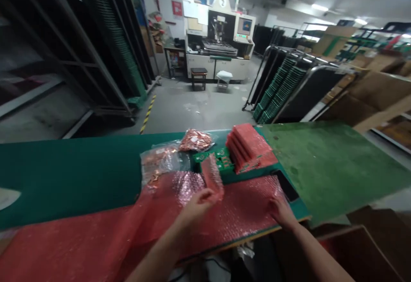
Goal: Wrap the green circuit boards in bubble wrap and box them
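My left hand (196,207) grips a small pink bubble-wrap bag (212,177) that stands up from a wide sheet of pink bubble wrap (237,218) spread on the green table (64,175). My right hand (281,211) lies flat on the sheet's right end, near a dark tray (285,185). Just behind the bag lie green circuit boards (221,160). A stack of pink-wrapped boards (248,147) sits beyond them, to the right.
A clear plastic bag (162,162) and a crumpled pink bag (195,141) lie at the table's far side. Racks of green boards (278,91) stand right, dark shelving (96,51) left, a machine (220,38) and stool (199,76) at the back. Cardboard boxes (369,247) sit lower right.
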Available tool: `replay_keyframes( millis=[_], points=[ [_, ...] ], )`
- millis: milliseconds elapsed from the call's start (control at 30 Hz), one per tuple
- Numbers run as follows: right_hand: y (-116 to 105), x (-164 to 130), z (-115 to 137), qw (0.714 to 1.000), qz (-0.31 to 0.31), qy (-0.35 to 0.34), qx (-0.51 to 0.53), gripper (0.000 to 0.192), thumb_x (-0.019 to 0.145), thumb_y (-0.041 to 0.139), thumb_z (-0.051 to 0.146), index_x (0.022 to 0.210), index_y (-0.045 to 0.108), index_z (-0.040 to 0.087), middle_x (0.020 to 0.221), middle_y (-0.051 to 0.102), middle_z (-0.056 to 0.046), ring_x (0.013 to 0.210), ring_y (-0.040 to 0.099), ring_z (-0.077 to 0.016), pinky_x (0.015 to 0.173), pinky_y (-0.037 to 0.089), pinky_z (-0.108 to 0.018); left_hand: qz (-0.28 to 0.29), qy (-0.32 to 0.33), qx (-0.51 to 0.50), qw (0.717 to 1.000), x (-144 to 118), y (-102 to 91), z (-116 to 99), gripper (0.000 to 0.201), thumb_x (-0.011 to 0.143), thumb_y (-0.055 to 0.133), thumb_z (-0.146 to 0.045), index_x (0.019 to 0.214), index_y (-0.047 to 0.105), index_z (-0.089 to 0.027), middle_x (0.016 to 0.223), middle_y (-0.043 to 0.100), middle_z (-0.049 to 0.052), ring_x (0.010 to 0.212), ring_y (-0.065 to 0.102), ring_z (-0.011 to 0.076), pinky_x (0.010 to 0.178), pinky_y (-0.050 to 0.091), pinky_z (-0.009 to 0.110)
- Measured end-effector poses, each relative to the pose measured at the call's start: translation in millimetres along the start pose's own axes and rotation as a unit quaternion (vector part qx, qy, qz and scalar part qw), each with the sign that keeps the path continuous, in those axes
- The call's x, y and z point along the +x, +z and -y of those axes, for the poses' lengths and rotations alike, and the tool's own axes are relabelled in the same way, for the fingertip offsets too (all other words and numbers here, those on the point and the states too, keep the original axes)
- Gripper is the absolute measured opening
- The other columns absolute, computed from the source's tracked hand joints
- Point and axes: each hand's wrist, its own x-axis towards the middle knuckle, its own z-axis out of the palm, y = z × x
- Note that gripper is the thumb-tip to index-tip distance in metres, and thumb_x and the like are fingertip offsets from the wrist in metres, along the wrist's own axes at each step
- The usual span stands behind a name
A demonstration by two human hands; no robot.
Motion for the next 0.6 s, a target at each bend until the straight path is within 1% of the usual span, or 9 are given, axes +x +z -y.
replay_keyframes(
  millis=[33, 67, 133, 167, 233, 300, 400, 500, 600],
  points=[
    [-0.9, -0.4, -0.3, 1.0, 0.011, -0.008, 0.009, 0.052, 0.063, 0.053, 0.017, 0.114, 0.059, 0.006, 0.128, 0.05, -0.02, 0.12, 0.047, -0.0267, 0.104, 0.034, -0.041, 0.021, 0.024, 0.033, 0.999, 8.9, 40.4, 9.8, 0.034, 0.067, 0.063, -0.05, 0.072, 0.064, -0.017, 0.077, 0.06, 0.006, 0.078, 0.055, 0.0205, 0.076, 0.044, 0.032],
    [-0.7, -1.1, -1.2, 1.0, 0.008, -0.008, 0.019, 0.055, 0.062, 0.053, 0.014, 0.116, 0.057, 0.006, 0.131, 0.047, -0.02, 0.123, 0.044, -0.0267, 0.105, 0.033, -0.041, 0.022, 0.058, 0.057, 0.996, 17.5, 78.2, 21.0, 0.031, 0.07, 0.06, -0.047, 0.072, 0.066, -0.017, 0.085, 0.059, 0.008, 0.085, 0.054, 0.0218, 0.082, 0.043, 0.034],
    [1.9, -2.3, -4.5, 0.999, 0.005, -0.016, 0.052, 0.059, 0.061, 0.053, 0.011, 0.12, 0.054, 0.003, 0.136, 0.04, -0.022, 0.127, 0.038, -0.0271, 0.106, 0.03, -0.041, 0.006, 0.096, 0.093, 0.991, 32.6, 142.1, 44.4, 0.026, 0.075, 0.056, -0.04, 0.078, 0.068, -0.018, 0.1, 0.057, 0.012, 0.099, 0.051, 0.0247, 0.094, 0.037, 0.037],
    [3.8, -2.6, -6.5, 0.997, 0.002, -0.017, 0.074, 0.06, 0.062, 0.052, 0.01, 0.121, 0.053, 0.002, 0.137, 0.039, -0.022, 0.129, 0.036, -0.0273, 0.107, 0.029, -0.042, 0.006, 0.097, 0.116, 0.989, 38.7, 167.4, 55.2, 0.025, 0.076, 0.054, -0.038, 0.081, 0.069, -0.019, 0.106, 0.056, 0.013, 0.105, 0.048, 0.026, 0.098, 0.034, 0.04],
    [7.1, -2.3, -10.8, 0.991, 0.0, -0.016, 0.132, 0.059, 0.064, 0.05, 0.01, 0.122, 0.052, 0.003, 0.137, 0.039, -0.021, 0.13, 0.033, -0.0269, 0.108, 0.026, -0.043, 0.018, 0.075, 0.159, 0.984, 47.9, 206.0, 72.3, 0.025, 0.079, 0.052, -0.037, 0.088, 0.07, -0.022, 0.116, 0.054, 0.013, 0.114, 0.043, 0.0282, 0.103, 0.027, 0.044],
    [8.4, -1.0, -15.3, 0.978, -0.01, -0.001, 0.207, 0.058, 0.066, 0.047, 0.01, 0.124, 0.051, 0.005, 0.135, 0.043, -0.019, 0.13, 0.034, -0.0259, 0.109, 0.026, -0.044, 0.035, 0.048, 0.198, 0.978, 53.9, 232.1, 82.5, 0.028, 0.082, 0.049, -0.038, 0.094, 0.07, -0.024, 0.126, 0.05, 0.011, 0.121, 0.038, 0.0293, 0.108, 0.02, 0.048],
    [5.4, 1.3, -22.0, 0.941, -0.028, 0.009, 0.336, 0.053, 0.072, 0.046, 0.015, 0.124, 0.053, 0.012, 0.13, 0.05, -0.014, 0.124, 0.042, -0.0245, 0.107, 0.03, -0.045, 0.027, 0.044, 0.263, 0.963, 59.8, 255.3, 87.9, 0.032, 0.085, 0.043, -0.036, 0.103, 0.067, -0.027, 0.135, 0.044, 0.005, 0.128, 0.031, 0.029, 0.111, 0.01, 0.051],
    [-0.3, 2.7, -28.7, 0.906, -0.017, 0.012, 0.422, 0.043, 0.078, 0.046, 0.025, 0.119, 0.057, 0.017, 0.124, 0.056, -0.01, 0.116, 0.05, -0.0234, 0.103, 0.036, -0.044, 0.004, 0.089, 0.295, 0.951, 64.0, 264.3, 92.6, 0.036, 0.087, 0.038, -0.037, 0.112, 0.063, -0.029, 0.139, 0.04, 0.004, 0.13, 0.03, 0.0264, 0.112, 0.011, 0.05],
    [-6.6, 4.9, -36.7, 0.903, -0.037, 0.028, 0.428, 0.04, 0.08, 0.044, 0.028, 0.117, 0.057, 0.019, 0.118, 0.059, -0.009, 0.11, 0.054, -0.0222, 0.098, 0.041, -0.042, -0.006, 0.116, 0.242, 0.963, 67.9, 264.0, 107.7, 0.042, 0.087, 0.036, -0.044, 0.114, 0.061, -0.026, 0.137, 0.044, 0.005, 0.129, 0.035, 0.0236, 0.111, 0.021, 0.045]
  ],
)
